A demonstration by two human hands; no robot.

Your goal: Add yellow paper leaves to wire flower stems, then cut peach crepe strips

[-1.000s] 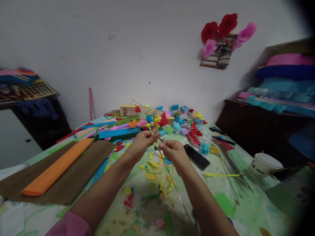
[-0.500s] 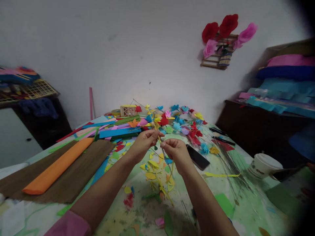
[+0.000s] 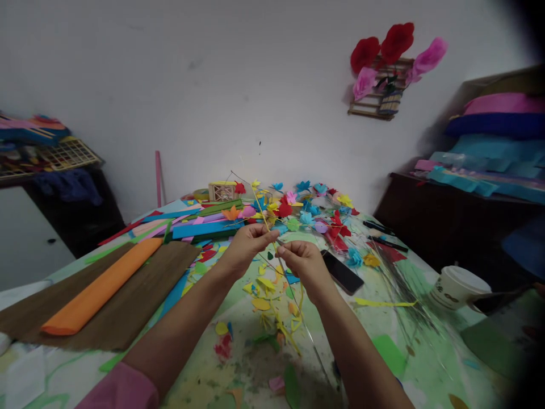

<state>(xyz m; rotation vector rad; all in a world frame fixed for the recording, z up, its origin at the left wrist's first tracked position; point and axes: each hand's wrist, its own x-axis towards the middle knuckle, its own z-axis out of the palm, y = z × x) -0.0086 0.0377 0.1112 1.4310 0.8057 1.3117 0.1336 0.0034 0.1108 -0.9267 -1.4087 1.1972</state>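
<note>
Left hand (image 3: pixel 252 245) and right hand (image 3: pixel 301 264) pinch one wire (image 3: pixel 314 343) above a desk (image 3: pixel 355 343) bearing one phone (image 3: pixel 344 274); pale wall (image 3: pixel 191 119) behind.

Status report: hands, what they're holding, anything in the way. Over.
Left hand, right hand: both pinching thin metal wire, yellow along upper part. Yellow paper scraps below, black rectangular smartphone beside right hand. Nothing visibly blocking.

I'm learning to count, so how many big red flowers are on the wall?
2. The left red flower is at the upper left of the slatted rack; the right red flower sits slightly higher. Others may be hidden behind.
</note>
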